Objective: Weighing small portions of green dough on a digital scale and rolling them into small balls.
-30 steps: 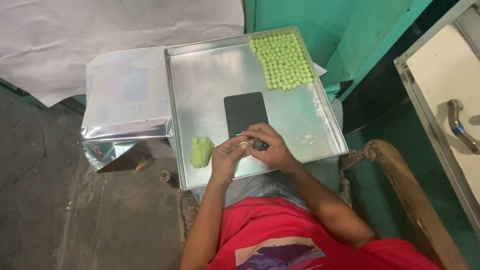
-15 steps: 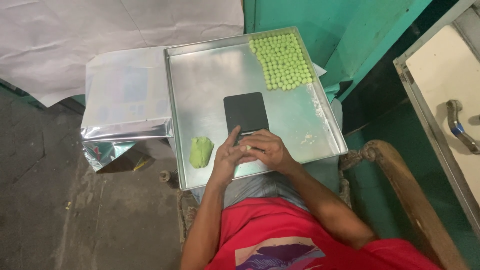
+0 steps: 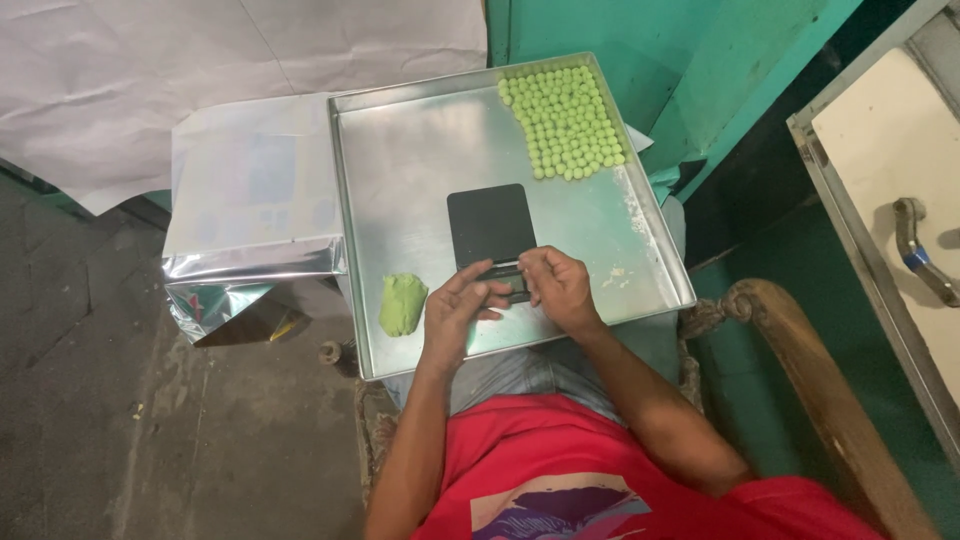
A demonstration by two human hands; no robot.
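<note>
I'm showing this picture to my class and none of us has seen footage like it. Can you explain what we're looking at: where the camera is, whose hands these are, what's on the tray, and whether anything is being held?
There is no machine here. The camera sits on a seated person's head and looks down, so both bare hands belong to that person. A large metal tray rests across the lap. At its far right corner lie rows of small green balls. Near the front left sits a lump of green dough. In the middle is a small black scale. The left hand and right hand meet just in front of the scale, fingers together. Whether they pinch a bit of dough is hidden. Left of the tray stands a shiny foil bag.
</note>
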